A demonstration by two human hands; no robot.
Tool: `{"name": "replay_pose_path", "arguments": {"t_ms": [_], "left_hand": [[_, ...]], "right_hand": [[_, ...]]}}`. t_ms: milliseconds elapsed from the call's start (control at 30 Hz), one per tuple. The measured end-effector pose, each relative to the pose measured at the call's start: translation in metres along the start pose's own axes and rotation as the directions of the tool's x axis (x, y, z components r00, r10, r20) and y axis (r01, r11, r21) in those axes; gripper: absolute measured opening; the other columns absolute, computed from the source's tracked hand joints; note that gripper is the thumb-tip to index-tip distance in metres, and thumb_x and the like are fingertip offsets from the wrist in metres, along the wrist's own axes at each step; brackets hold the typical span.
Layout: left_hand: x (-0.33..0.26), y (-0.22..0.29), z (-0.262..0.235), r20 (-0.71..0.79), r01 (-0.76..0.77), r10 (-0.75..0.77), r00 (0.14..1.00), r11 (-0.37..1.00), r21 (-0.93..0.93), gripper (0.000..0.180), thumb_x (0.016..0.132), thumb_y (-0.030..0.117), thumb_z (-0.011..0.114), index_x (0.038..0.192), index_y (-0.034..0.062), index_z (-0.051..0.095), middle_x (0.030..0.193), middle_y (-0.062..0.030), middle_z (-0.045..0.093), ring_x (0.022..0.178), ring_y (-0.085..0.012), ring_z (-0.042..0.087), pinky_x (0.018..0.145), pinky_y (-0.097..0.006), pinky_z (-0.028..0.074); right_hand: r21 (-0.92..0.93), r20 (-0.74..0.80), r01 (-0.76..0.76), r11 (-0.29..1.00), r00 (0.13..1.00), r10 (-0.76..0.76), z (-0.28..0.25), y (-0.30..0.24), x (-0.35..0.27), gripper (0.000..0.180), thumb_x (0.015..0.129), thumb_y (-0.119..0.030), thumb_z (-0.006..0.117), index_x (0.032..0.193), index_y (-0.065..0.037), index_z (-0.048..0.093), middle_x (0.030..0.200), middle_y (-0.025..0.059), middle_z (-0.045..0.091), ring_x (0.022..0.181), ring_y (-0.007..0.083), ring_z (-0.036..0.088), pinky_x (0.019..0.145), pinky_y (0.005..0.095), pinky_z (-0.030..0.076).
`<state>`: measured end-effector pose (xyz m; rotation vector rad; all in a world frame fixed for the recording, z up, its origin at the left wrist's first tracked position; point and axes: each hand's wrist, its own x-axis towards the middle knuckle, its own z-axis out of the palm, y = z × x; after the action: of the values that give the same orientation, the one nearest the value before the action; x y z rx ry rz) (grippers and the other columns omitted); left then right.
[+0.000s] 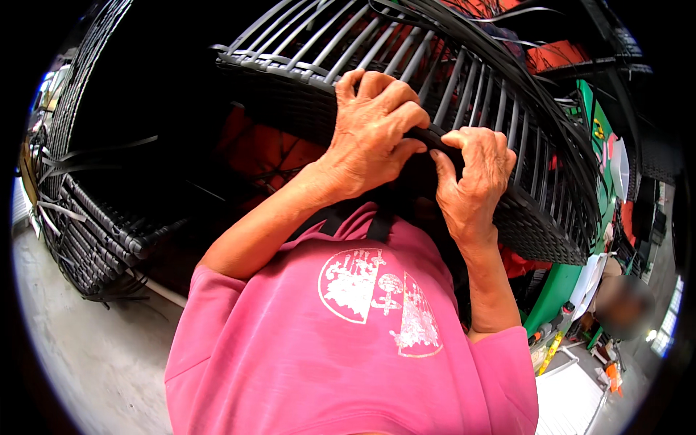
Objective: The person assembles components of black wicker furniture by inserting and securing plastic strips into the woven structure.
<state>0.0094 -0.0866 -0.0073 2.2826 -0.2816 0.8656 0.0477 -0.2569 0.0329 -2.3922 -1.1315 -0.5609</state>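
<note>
A large black woven wicker piece (283, 93) stretches across in front of me, with a row of parallel ribs (464, 87) standing beyond its woven edge. On that edge, near the middle, my left hand (373, 134) is closed, its fingers curled over the top and its thumb pointing toward the right hand. Close beside it my right hand (475, 170) is closed too, fingers bent over the rim and thumb below. A short dark stretch of wicker strip (435, 138) shows between the two thumbs. The undersides of both grips are hidden.
Loose black strips (536, 94) arch along the far right side of the ribs. Another black woven piece (94, 225) with trailing strip ends stands at left. Red-orange material (264, 148) lies under the work. A green board (554, 293) and a blurred person (622, 308) are at right.
</note>
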Motion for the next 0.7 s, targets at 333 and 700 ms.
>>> {"name": "replay_pose_path", "arguments": {"t_ms": [333, 700], "left_hand": [[-0.002, 0.003, 0.008, -0.049, 0.022, -0.022, 0.999, 1.000, 0.005, 0.027, 0.061, 0.010, 0.071, 0.086, 0.0127, 0.060, 0.092, -0.0005, 0.056, 0.097, -0.0244, 0.051, 0.095, -0.045, 0.030], [-0.012, -0.023, -0.041, -0.145, 0.160, -0.166, 0.975, 0.986, -0.056, 0.046, 0.061, 0.010, 0.081, 0.103, 0.0099, 0.065, 0.115, -0.0082, 0.057, 0.113, -0.0304, 0.048, 0.097, -0.044, 0.036]], "right_hand": [[0.024, 0.072, 0.015, 1.000, 0.997, -0.017, 0.001, -0.005, 0.007, 0.033, 0.063, 0.003, 0.075, 0.090, -0.007, 0.058, 0.087, 0.0065, 0.054, 0.082, 0.0267, 0.051, 0.074, 0.0390, 0.039], [0.236, 0.174, -0.114, 0.965, 0.982, 0.073, -0.003, -0.001, 0.017, 0.055, 0.059, -0.002, 0.082, 0.108, -0.005, 0.058, 0.109, 0.0123, 0.054, 0.097, 0.0324, 0.053, 0.087, 0.0396, 0.043]]}}
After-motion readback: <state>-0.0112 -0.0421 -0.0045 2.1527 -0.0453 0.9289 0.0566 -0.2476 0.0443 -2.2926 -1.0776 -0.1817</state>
